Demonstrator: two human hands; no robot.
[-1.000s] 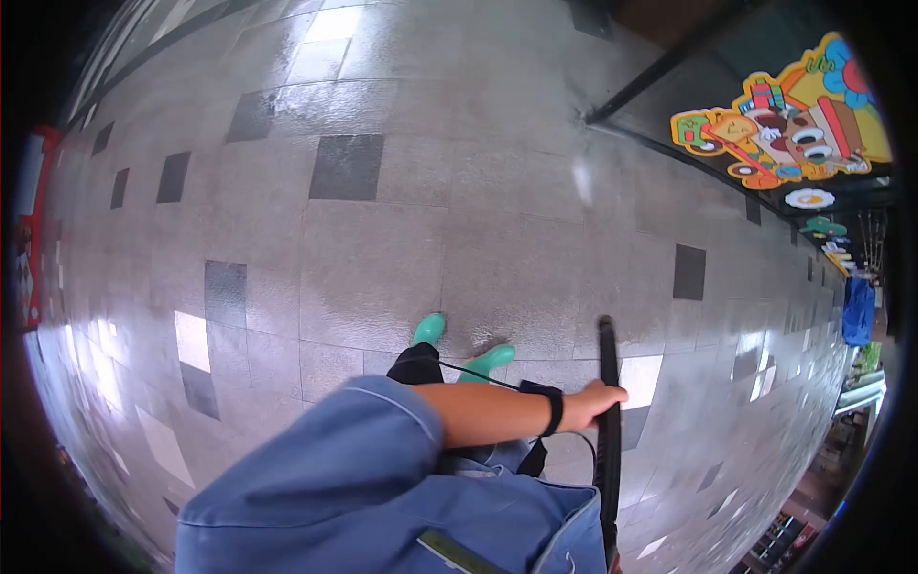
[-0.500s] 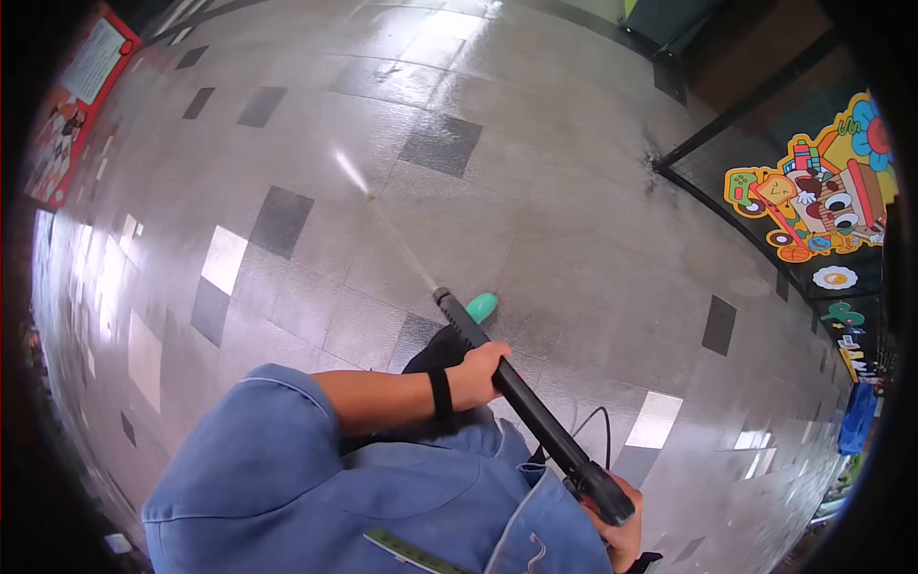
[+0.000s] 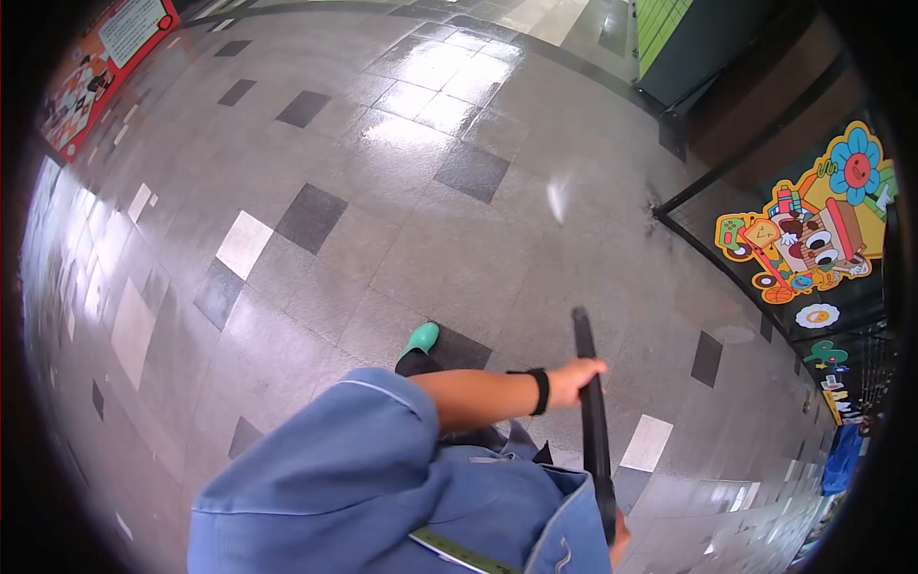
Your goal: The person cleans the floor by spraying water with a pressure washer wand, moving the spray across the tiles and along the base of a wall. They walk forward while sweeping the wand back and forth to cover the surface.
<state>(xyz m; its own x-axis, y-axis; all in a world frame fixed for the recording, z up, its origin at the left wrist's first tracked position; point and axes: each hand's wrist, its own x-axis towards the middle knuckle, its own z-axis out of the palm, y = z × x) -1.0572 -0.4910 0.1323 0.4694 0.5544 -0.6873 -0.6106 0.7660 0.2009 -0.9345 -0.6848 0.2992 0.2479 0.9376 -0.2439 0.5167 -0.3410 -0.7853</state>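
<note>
A long black pressure washer wand (image 3: pixel 595 435) points forward over the paved floor. My left hand (image 3: pixel 575 382), with a black band at its wrist, is wrapped round the front part of the wand. Near the rear end of the wand, my right hand (image 3: pixel 622 539) is closed on it, mostly hidden behind the black handle. A white streak of water spray (image 3: pixel 557 200) shows ahead of the nozzle, blurred by motion. One green boot (image 3: pixel 422 339) shows on the floor to the left of the wand.
Wet grey tiles (image 3: pixel 449 86) shine at the far side. To the right runs a dark glass wall with a cartoon sticker (image 3: pixel 813 239). A red poster board (image 3: pixel 105 67) stands at far left, a green-sided block (image 3: pixel 665 33) at far right. Blue material (image 3: pixel 842 460) lies at right.
The wand's front end and my left hand have swung to the right. The spray has moved right with them. The green boot shows farther left and more fully.
</note>
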